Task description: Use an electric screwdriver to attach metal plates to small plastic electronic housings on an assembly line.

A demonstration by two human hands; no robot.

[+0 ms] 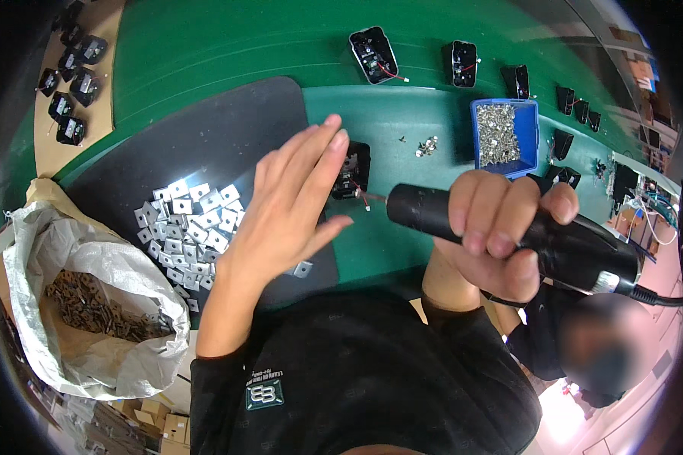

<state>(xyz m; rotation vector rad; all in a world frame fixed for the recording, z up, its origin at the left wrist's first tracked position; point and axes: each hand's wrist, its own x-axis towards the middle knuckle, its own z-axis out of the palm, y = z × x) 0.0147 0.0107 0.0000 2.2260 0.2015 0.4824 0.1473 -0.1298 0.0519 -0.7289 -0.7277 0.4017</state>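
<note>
While working over a black housing (363, 163) left of the blue bin (527, 136), gripped a black power screwdriver (421, 208) in the right hand (501, 231), below the bin; held the left hand (288, 197), with thumb apart, farther left of the bin, near silvery plates (193, 227).

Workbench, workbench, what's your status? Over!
Right grip: wrapped around black power driver. Left grip: open, hiding part of black housing, contact unclear. Possibly in the way: red wire beside driver's bit.
</note>
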